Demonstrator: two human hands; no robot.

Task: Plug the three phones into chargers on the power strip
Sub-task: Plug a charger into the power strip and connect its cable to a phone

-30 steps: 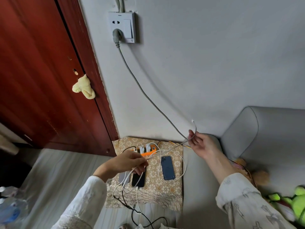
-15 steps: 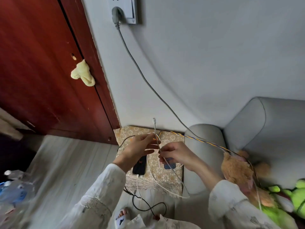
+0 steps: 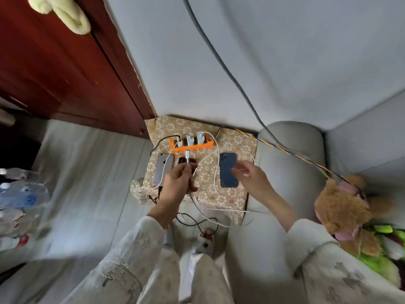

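Note:
An orange power strip [image 3: 192, 147] with white chargers [image 3: 189, 137] plugged in lies at the back of a small table under a floral cloth [image 3: 232, 195]. Three phones lie face down in front of it: a silver phone [image 3: 162, 168] at left, a black phone [image 3: 183, 161] mostly hidden under my left hand, and a dark blue phone [image 3: 226, 170] at right. My left hand [image 3: 178, 185] pinches a white cable [image 3: 187, 156] just below its connector, which points up. My right hand [image 3: 252, 179] hovers with fingers spread over the blue phone's right edge, holding nothing.
A grey cord [image 3: 230, 73] runs down the wall to the strip. A grey sofa arm [image 3: 289, 154] borders the table on the right, with plush toys [image 3: 344, 207] beyond. A red-brown door [image 3: 54, 62] stands at left. Loose white and black cables hang off the table front.
The view tilted down toward the table. My right hand let go of the white cable and moved over the blue phone. My left hand now holds the cable by its connector end.

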